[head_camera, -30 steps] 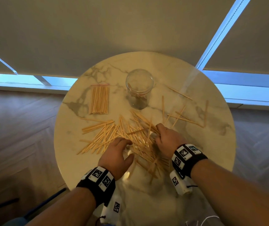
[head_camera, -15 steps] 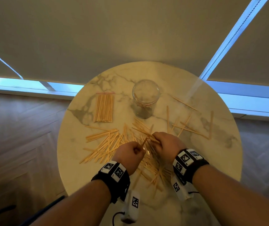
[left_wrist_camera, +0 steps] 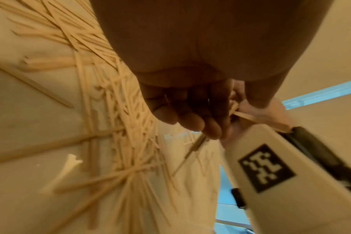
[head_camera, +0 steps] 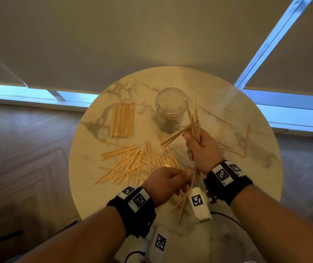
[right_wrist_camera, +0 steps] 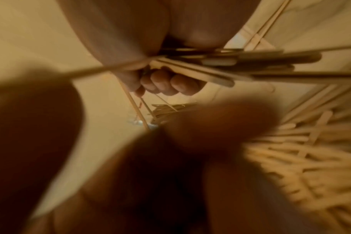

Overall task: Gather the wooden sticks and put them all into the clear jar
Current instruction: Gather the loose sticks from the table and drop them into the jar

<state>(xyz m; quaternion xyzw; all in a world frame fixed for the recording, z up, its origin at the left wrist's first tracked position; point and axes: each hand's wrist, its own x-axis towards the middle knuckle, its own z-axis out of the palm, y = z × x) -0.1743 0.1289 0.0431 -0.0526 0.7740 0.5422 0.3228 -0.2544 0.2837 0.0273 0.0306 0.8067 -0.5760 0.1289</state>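
Observation:
My right hand grips a loose bundle of wooden sticks held upright above the table, just right of the clear jar. The right wrist view shows its fingers curled round the bundle. Lower down, my left hand has its fingers curled at the bundle's bottom ends, and in the left wrist view a stick sits pinched by its thumb. A big pile of sticks lies on the table left of my hands. The jar stands upright and looks nearly empty.
A clear bag of sticks lies left of the jar. A few loose sticks are scattered on the right side of the round marble table. A few more sticks lie near the front edge. Wooden floor surrounds the table.
My right hand has lifted a bundle of sticks off the pile and raised it toward the jar. My left hand has moved right, under the bundle's lower ends.

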